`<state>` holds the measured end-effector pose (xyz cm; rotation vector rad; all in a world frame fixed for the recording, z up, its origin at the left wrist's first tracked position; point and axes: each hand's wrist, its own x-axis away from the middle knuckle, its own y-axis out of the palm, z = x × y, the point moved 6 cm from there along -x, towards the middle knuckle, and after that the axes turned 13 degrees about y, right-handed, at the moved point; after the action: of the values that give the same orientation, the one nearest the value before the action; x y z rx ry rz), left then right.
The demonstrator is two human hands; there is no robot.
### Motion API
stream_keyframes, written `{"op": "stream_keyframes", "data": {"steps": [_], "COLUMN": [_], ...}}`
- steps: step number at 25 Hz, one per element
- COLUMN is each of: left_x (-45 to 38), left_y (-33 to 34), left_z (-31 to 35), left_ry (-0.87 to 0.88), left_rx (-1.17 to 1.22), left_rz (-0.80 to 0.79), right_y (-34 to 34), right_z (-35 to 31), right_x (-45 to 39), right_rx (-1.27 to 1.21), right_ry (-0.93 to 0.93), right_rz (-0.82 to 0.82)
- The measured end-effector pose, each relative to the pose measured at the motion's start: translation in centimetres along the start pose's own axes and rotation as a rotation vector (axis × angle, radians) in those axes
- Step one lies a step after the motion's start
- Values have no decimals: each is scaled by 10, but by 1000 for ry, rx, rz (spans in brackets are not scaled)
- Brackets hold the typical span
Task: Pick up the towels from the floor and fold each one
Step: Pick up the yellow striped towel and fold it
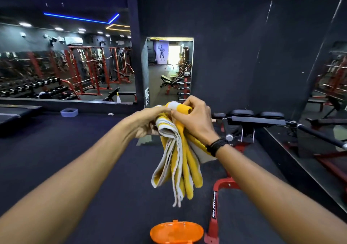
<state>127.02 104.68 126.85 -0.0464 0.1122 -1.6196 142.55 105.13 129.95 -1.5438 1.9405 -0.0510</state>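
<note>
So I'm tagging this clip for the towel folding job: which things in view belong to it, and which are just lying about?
Belongs to the job:
yellow and white towel
left hand, gripping it
right hand, gripping it

Just lying about:
orange case
small tub
spray bottle
red bench
dumbbells

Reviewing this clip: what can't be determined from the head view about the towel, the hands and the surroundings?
- Yellow-and-white towel: bunched, so its fold state is unclear; its top is covered by the left hand and right hand.
- Left hand fingertips: hidden behind the towel.
- Orange container: cut off by the bottom edge.
- Other towels on the floor: none can be made out in the dark surroundings.
- Small tub by the mirror: contents too small to tell.
</note>
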Motion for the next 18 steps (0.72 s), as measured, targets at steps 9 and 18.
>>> {"op": "stream_keyframes", "data": {"steps": [9, 18], "left_x": [-8, 8], "left_y": [-26, -66], "left_z": [-8, 29], "left_ry": [148, 587], "left_rx": [-89, 132], "left_rz": [-142, -113], "right_y": [13, 17], "right_z": [-3, 88], "right_x": [23, 22], "right_rx": [-261, -110], "right_ry": [-193, 171], "right_rz": [-523, -1080]}}
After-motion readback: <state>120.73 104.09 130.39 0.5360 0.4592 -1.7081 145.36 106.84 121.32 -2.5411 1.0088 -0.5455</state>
